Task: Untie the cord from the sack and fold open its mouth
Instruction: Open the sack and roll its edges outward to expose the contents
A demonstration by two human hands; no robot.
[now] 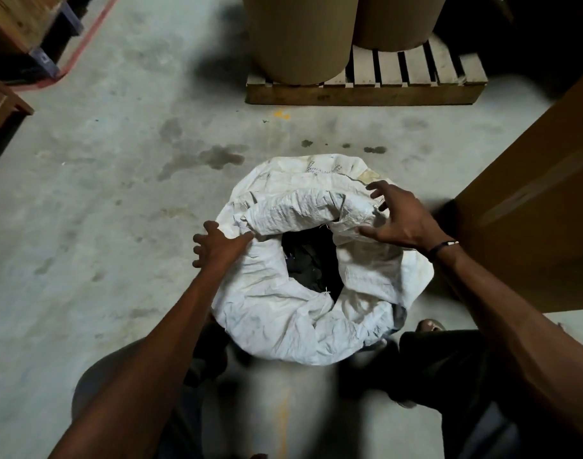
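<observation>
Both hands, left hand (217, 246) and right hand (397, 220), rest spread-fingered on the sack (283, 313), mouth already rolled open, no cord visible, so next probably just flattening the far fold

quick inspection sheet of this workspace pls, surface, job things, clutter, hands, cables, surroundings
surface: grey concrete floor, stained dark in patches
job's things: white woven sack standing upright, mouth open, rim rolled outward, dark contents inside; cord: nothing seen
clutter: nothing seen
grippers: left hand with spread fingers touching the rim's left side; right hand with fingers spread and bent over the far right rim, no firm grip visible
cables: nothing seen
surroundings: wooden pallet carrying two brown drums; large cardboard box at right
</observation>
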